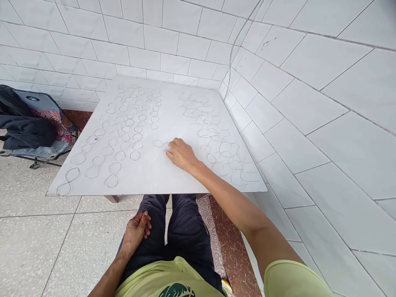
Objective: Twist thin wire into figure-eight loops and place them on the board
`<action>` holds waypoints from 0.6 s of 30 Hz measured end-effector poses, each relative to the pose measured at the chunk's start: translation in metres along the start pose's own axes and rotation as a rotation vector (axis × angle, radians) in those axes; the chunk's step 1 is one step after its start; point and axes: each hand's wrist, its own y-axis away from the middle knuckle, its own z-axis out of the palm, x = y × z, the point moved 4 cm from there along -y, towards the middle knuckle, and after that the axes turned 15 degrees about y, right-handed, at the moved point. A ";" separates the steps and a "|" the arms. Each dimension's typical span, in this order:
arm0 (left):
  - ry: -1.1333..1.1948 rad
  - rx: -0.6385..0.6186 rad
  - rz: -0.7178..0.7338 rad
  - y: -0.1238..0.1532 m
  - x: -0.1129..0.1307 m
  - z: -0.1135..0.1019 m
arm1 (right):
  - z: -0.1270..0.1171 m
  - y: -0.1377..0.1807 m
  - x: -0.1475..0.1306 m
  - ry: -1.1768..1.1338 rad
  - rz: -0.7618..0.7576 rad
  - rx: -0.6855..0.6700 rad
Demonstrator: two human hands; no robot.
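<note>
My right hand [182, 154] rests on a white board [173, 181], fingers curled and pinched on a thin wire figure-eight loop [160, 144] near the board's middle. Rows of similar wire loops [123, 132] lie in order on the left half of the board. A tangled heap of wire loops [216, 136] covers the right half. My left hand [136, 231] lies on my left thigh below the board's front edge, fingers loosely curled with nothing visible in them.
White tiled walls close in behind and on the right, and a thin cable [232, 53] runs down the corner. A folding chair with dark clothes and a bag [29, 123] stands at the left on the speckled floor.
</note>
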 end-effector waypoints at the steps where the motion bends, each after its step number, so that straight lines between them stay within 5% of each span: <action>1: -0.004 -0.003 0.004 0.000 0.001 0.001 | 0.002 0.002 -0.001 0.014 -0.021 0.016; 8: -0.016 0.001 0.016 0.001 0.005 0.002 | 0.010 0.001 0.007 -0.122 0.000 0.083; 13: 0.000 -0.054 0.008 0.017 0.015 0.008 | -0.003 0.017 0.012 -0.758 0.187 0.055; 18: 0.033 -0.157 0.040 0.046 0.070 0.025 | -0.021 0.051 0.000 -1.214 0.303 -0.107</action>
